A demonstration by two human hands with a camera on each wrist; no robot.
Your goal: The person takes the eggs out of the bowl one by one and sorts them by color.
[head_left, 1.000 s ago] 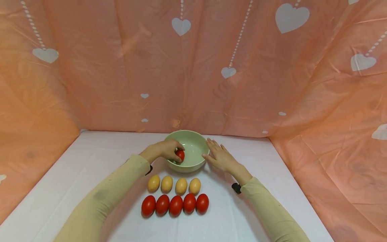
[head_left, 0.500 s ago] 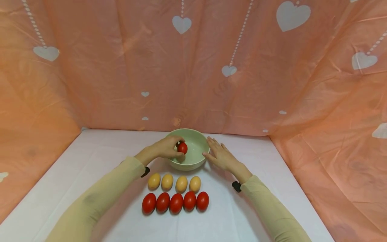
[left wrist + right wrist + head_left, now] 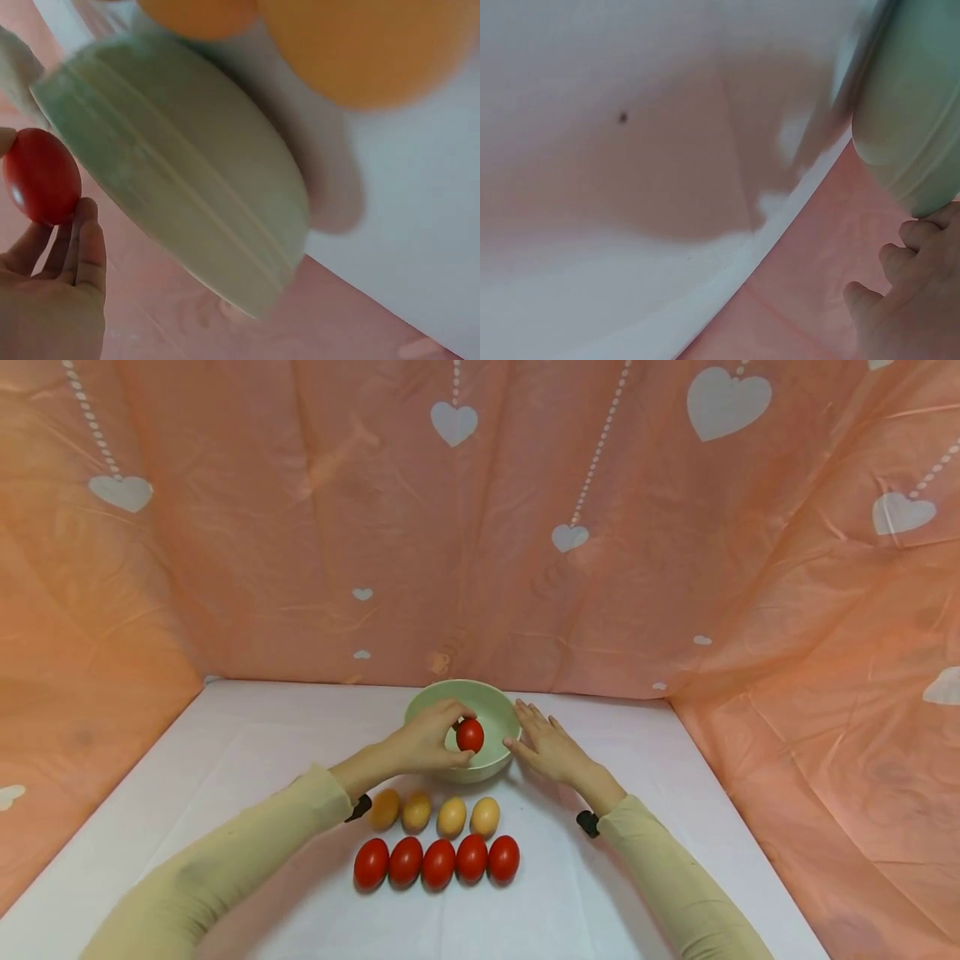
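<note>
My left hand [image 3: 432,739] pinches a glossy red egg [image 3: 470,736] between thumb and fingertips, over the pale green bowl [image 3: 501,763]. In the left wrist view, the red egg [image 3: 42,176] shows above the level of the bowl's rim, apart from the bowl's outer wall [image 3: 195,157]. My right hand [image 3: 553,752] lies against the bowl's right rim with its fingers straight. The right wrist view shows its fingertips touching the bowl [image 3: 911,127]. The hand and egg hide part of the bowl's inside.
A row of several yellow eggs [image 3: 452,817] lies on the white tablecloth [image 3: 300,718] in front of the bowl. Closer to me, several red eggs [image 3: 438,864] form a second row. An orange-pink curtain [image 3: 480,568] with hearts hangs behind and at both sides.
The left hand has brought the red egg up from low in the bowl's left side and moved it rightward. The right hand stays at the rim. Both egg rows stay put.
</note>
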